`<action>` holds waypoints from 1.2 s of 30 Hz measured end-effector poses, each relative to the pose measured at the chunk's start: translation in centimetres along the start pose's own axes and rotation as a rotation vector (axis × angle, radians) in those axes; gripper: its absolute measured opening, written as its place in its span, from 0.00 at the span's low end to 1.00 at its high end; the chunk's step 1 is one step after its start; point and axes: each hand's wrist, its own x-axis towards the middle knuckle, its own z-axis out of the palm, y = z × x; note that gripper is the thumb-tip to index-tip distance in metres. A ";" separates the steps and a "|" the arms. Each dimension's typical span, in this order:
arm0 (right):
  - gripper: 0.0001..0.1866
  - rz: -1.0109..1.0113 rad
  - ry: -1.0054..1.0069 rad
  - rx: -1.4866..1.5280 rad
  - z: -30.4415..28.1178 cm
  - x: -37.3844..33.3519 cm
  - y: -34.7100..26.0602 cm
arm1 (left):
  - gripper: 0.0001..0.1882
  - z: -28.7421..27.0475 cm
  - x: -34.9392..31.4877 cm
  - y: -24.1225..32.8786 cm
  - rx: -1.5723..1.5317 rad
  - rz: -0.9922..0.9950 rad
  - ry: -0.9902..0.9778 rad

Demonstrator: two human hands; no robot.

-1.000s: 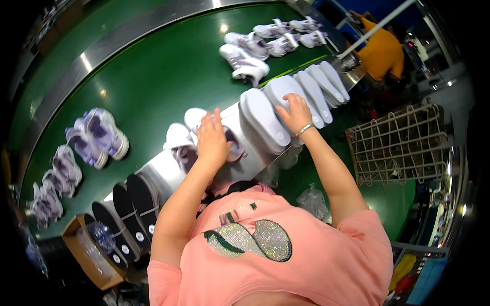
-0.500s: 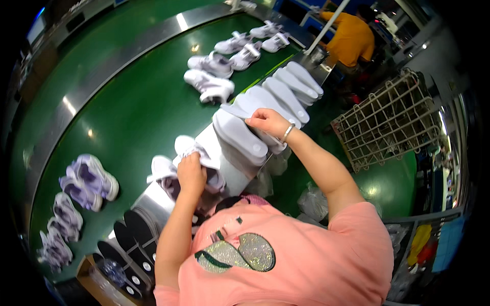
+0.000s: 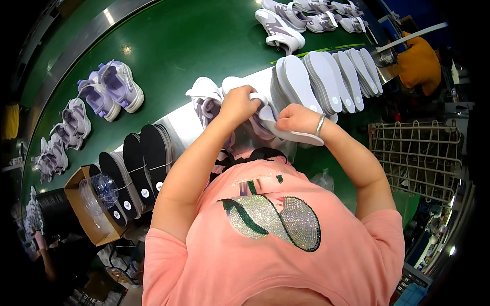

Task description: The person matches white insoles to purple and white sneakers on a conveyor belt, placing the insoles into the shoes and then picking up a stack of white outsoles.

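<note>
White flat insole (image 3: 288, 133) with a pale grey edge is in the middle of the view, above the silver metal counter (image 3: 178, 130) and just in front of the person's chest. The right hand (image 3: 295, 118) is closed around its near end and holds it flat, with a silver bangle (image 3: 319, 124) on the wrist. The left hand (image 3: 238, 104) is closed on the top of a white and lilac sports shoe (image 3: 255, 120), which touches the insole; how far the insole is inside the shoe I cannot tell, because the hands hide it. Just to the left of this shoe another white and lilac shoe (image 3: 205, 99) stands on the counter. To the right, a row of white and grey insoles (image 3: 326, 79) leans on edge along the counter. To the left, a row of black insoles (image 3: 138, 166) stands in the same way, next to a brown cardboard box (image 3: 84, 217) with a clear plastic bag (image 3: 99, 188). Behind the counter runs a green conveyor belt (image 3: 168, 46) with pairs of lilac shoes (image 3: 109, 89) on the left and grey and white shoes (image 3: 301, 18) at the far end. A wire basket (image 3: 416, 158) is at the right side.
</note>
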 end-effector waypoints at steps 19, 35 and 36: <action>0.12 -0.109 0.445 -1.022 3.5 0.0 1.5 | 0.17 3.4 0.5 0.0 0.127 -0.117 0.171; 0.09 -0.204 0.219 -0.934 4.1 5.6 4.3 | 0.18 4.8 0.5 -0.8 -0.042 -0.150 0.261; 0.10 -0.158 0.159 -0.916 3.9 5.9 4.2 | 0.18 4.8 0.5 -1.0 -0.053 -0.149 0.268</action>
